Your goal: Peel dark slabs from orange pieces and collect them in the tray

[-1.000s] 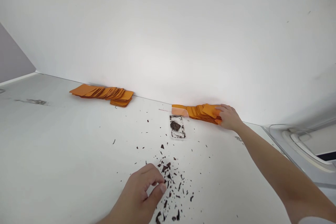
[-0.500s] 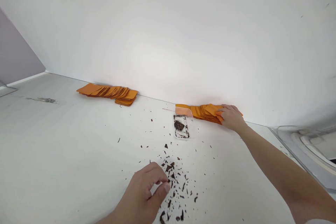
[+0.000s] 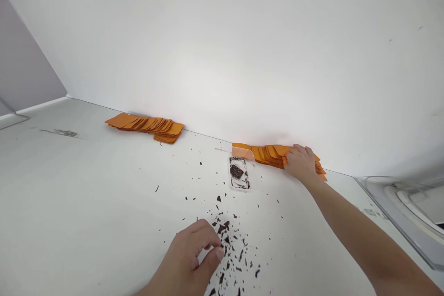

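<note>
My right hand [image 3: 301, 163] reaches to the far edge of the white surface, its fingers bent over a fanned row of orange paper pieces [image 3: 263, 153]. The fingertips are partly hidden, but they appear closed on the paper. My left hand [image 3: 196, 254] is near the front, its thumb and index finger curled almost together. Beside those fingertips lie scattered dark brown flakes [image 3: 227, 240]; whether a flake is pinched I cannot make out. A shallow clear plastic tray [image 3: 247, 185] with a larger dark piece [image 3: 237, 171] in it touches the orange row's left end.
Another fanned row of orange paper pieces [image 3: 145, 124] lies further left along the white back wall [image 3: 222, 55]. A grey smudge [image 3: 60, 133] marks the surface at left. At right stands a rounded pale object with clear edges [image 3: 409, 208].
My right hand has shifted a little left along the orange row, and more paper now shows to its right. The left hand has barely moved. The view has tilted slightly.
</note>
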`<action>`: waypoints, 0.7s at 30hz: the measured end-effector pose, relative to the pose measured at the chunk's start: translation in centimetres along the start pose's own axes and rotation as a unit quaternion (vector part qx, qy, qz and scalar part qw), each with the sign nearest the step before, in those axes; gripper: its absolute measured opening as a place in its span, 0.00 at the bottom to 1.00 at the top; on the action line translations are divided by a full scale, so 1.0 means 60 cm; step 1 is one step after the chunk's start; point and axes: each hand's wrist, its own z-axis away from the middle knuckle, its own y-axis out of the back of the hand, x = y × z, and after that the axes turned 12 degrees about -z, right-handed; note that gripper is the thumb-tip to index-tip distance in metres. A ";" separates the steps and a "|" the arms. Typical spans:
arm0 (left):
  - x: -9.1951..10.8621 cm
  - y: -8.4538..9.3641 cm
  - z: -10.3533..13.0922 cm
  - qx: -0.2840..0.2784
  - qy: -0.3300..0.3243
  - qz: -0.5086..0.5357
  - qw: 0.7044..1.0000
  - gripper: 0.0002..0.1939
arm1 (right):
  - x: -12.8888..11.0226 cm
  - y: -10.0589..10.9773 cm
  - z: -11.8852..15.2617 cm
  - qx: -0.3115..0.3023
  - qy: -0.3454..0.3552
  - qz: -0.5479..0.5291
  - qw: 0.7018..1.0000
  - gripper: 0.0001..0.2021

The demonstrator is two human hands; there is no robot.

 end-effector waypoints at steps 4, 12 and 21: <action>0.003 0.003 0.000 0.007 -0.010 0.000 1.000 0.11 | -0.011 -0.001 -0.008 -0.001 -0.005 -0.005 1.000 0.16; 0.001 -0.001 0.002 0.023 -0.016 0.018 0.999 0.10 | -0.008 -0.001 0.000 -0.001 -0.014 -0.002 1.000 0.16; 0.002 -0.001 0.005 0.023 -0.021 0.018 0.999 0.09 | -0.010 0.009 0.005 0.006 -0.025 0.011 1.000 0.14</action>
